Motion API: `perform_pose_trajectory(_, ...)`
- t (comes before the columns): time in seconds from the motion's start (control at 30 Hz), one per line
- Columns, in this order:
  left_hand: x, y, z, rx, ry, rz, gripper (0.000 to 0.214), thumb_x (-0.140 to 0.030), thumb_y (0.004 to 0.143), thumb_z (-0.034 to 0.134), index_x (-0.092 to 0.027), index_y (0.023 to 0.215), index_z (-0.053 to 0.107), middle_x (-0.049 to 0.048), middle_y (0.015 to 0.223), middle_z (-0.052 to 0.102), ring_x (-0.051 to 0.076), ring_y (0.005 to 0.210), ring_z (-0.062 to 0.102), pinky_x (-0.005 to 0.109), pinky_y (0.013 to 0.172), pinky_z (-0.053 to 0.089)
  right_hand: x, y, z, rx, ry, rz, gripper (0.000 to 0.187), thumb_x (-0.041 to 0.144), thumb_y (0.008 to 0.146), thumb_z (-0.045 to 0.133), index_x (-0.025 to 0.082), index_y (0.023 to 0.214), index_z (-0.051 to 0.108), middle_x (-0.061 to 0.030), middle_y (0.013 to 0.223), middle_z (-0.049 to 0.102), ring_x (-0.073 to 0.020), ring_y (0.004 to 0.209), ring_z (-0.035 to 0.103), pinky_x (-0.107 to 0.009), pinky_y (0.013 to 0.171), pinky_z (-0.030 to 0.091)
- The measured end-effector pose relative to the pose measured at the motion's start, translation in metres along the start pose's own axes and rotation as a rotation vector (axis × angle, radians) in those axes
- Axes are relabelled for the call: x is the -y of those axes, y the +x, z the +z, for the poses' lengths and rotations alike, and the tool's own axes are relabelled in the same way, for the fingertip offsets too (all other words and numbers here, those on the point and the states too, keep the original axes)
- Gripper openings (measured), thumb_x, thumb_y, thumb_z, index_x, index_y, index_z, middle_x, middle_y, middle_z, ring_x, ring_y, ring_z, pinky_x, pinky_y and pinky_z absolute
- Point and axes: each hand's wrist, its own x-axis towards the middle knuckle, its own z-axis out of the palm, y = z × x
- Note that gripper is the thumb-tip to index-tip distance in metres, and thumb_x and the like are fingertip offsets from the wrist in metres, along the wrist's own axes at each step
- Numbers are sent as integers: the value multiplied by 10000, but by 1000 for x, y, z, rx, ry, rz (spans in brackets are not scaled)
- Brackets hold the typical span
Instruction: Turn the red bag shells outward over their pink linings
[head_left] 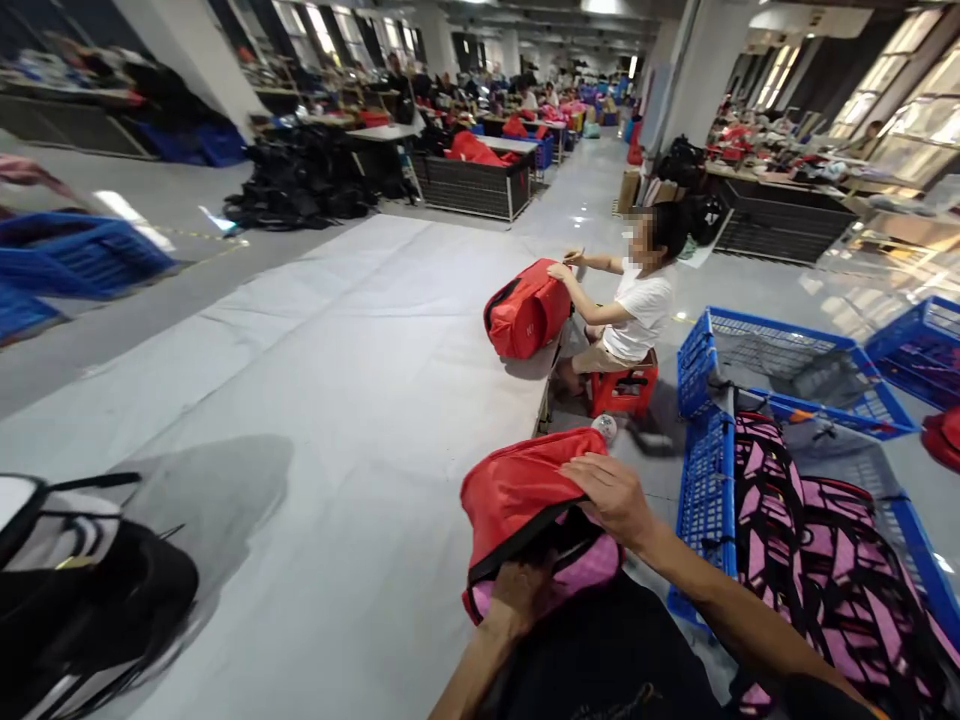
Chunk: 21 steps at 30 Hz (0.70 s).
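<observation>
A red bag with a pink lining and a dark-edged opening rests at the near edge of the white-covered table, against my body. My left hand reaches into that opening, and its fingers are hidden in the dark inside. On the bag's upper right side, my right hand is closed over the red fabric by the opening's rim, fingers lying on top.
Across the table, a seated co-worker handles another red bag. Blue crates stand at the right, one holding pink-and-black bags. A black-and-white bag lies at the near left.
</observation>
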Motion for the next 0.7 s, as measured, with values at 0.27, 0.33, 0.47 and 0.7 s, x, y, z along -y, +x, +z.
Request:
perform_pose_trajectory(0.27, -67, 61, -84, -832, -25, 751, 377, -119, 1082, 673, -217, 1442, 724, 63, 1295, 869, 235, 1272, 781, 387, 1194, 518, -30, -68, -53, -209, -242, 393, 314, 404, 1187, 593, 181, 1283, 793, -110, 1113, 849, -257, 1049, 825, -401, 965, 691)
perform_pose_trajectory(0.33, -65, 100, -102, -884, 21, 646, 527, -201, 1039, 786, -206, 1550, 655, 122, 1446, 808, 276, 1438, 697, 448, 1335, 409, -45, -74, -54, -210, -270, 429, 333, 423, 1191, 586, 181, 1232, 810, -100, 1071, 852, -250, 995, 827, -382, 918, 688)
perform_pose_trajectory(0.47, -43, 179, -96, -673, -16, 521, 767, -266, 990, 736, -119, 1704, 496, 231, 1726, 569, 386, 1644, 503, 576, 1366, 408, -78, -83, -52, -165, -289, 515, 460, 513, 1210, 508, 192, 1180, 835, -91, 1017, 854, -245, 907, 819, -368, 823, 664)
perform_pose_trajectory(0.7, -38, 241, -90, -513, -349, 238, 530, -263, 988, 571, -182, 1482, 746, 153, 1460, 801, 310, 1338, 759, 446, 1181, 571, -150, -79, -28, -97, -111, 762, 670, 740, 1160, 457, 206, 1007, 833, -87, 912, 803, -240, 814, 746, -345, 749, 549)
